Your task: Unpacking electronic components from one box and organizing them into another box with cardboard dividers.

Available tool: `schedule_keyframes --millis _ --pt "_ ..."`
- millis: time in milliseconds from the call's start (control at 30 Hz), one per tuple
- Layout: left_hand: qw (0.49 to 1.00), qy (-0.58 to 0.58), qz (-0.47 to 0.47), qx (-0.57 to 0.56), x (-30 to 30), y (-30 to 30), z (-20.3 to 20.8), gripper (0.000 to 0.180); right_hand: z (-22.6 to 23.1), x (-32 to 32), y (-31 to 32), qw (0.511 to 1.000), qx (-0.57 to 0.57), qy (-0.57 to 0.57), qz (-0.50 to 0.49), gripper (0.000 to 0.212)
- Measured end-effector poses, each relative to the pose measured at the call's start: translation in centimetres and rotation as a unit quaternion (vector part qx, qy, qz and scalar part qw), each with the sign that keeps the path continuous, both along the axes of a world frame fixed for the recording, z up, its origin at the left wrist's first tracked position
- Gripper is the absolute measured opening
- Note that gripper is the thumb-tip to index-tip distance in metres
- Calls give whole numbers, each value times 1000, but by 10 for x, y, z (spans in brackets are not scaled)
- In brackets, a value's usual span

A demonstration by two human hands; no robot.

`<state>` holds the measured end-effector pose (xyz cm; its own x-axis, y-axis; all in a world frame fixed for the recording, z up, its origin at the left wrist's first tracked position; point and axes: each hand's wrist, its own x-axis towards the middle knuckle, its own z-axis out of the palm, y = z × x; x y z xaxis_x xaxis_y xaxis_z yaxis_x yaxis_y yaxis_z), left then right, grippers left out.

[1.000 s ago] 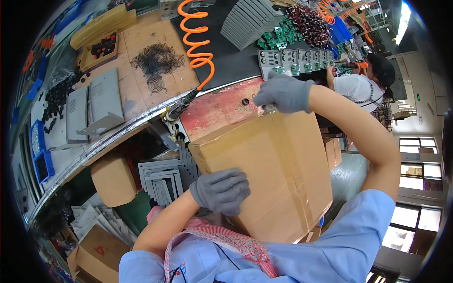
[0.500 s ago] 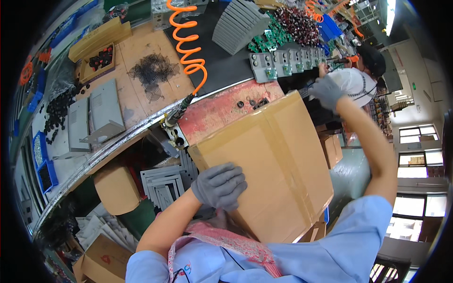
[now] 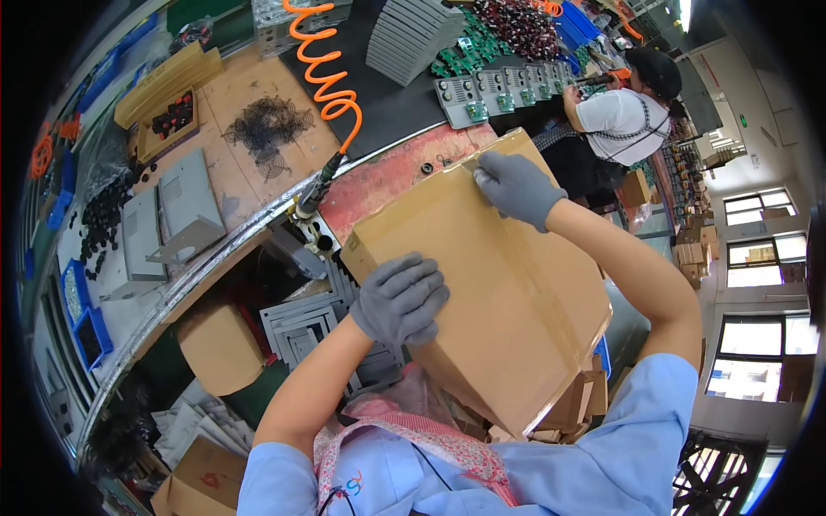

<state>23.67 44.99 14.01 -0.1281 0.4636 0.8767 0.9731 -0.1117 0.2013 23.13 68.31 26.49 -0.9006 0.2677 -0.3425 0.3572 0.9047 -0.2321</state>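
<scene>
A large brown cardboard box [image 3: 482, 284], sealed with tape, lies tilted in front of me with its far end against the red, worn bench edge [image 3: 383, 193]. My left hand [image 3: 401, 299], in a grey glove, rests on the box's left side, its fingers laid across the top face and slightly bent. At the box's far end, by the tape strip, my right hand [image 3: 520, 191], also gloved in grey, has its fingers curled closed. Whatever it may hold at the fingertips is too small or hidden to make out.
An orange coiled air hose [image 3: 327, 64] ends in a tool [image 3: 318, 191] at the bench edge. Grey metal housings [image 3: 185, 211] stand on the left bench. Grey units with green boards [image 3: 471, 101] line the far bench, where a co-worker [image 3: 624, 120] sits. Cartons [image 3: 222, 348] lie below.
My right hand has come down and left from beyond the box onto its far end. The left hand stays on the box, and the view has shifted slightly.
</scene>
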Motion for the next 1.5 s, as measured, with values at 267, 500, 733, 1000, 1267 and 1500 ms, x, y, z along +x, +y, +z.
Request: schedule_keyframes --millis 267,500,733,1000,1267,1500 --pt "1000 -10 -1 8 3 -3 5 33 -8 -10 -30 982 184 4 49 22" --pt "1000 -17 -6 -15 6 -9 11 30 6 16 -37 975 201 -73 56 25" --pt "999 -38 -1 -26 9 -13 16 24 18 74 -45 972 194 -130 18 26" --pt "998 -40 -18 -35 11 -16 24 18 4 173 -30 956 217 -194 30 21" --pt "998 -26 -23 -56 15 -17 32 15 14 294 -22 959 200 -199 -28 22" --pt "997 -37 11 -64 27 -12 33 16 21 428 -56 955 171 -195 -142 25"
